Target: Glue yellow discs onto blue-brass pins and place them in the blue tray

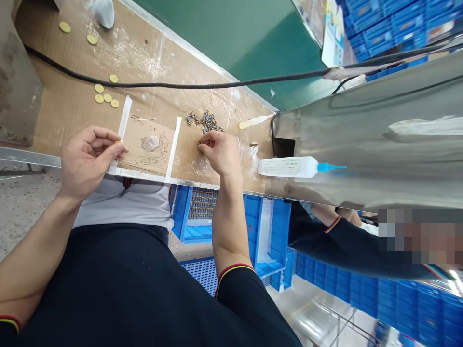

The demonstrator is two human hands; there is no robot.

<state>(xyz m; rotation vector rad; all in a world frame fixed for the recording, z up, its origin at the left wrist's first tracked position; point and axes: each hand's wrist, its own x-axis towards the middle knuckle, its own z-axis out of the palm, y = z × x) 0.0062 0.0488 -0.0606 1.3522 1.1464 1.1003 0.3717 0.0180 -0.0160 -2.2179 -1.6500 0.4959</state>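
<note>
My left hand [88,159] is closed in a pinch over the left edge of the cardboard pad [135,156]. A thin yellow edge shows at its fingertips, apparently one of the small round yellow discs. On the pad lie a small clear round blob [150,143], scattered dark bits [159,149] and a thin stick [146,118]. My right hand [222,152] pinches thumb to forefinger just in front of a heap of small blue-and-brass parts [210,120]. Whatever is between those fingertips is too small to make out.
Several yellow discs [107,98] lie at the left by a black cable [173,85] crossing the bench. Right of my right hand are a white bottle with a blue nozzle [289,166], a pale flat stick [255,121] and a metal housing [361,144]. Blue crates [197,233] stand below.
</note>
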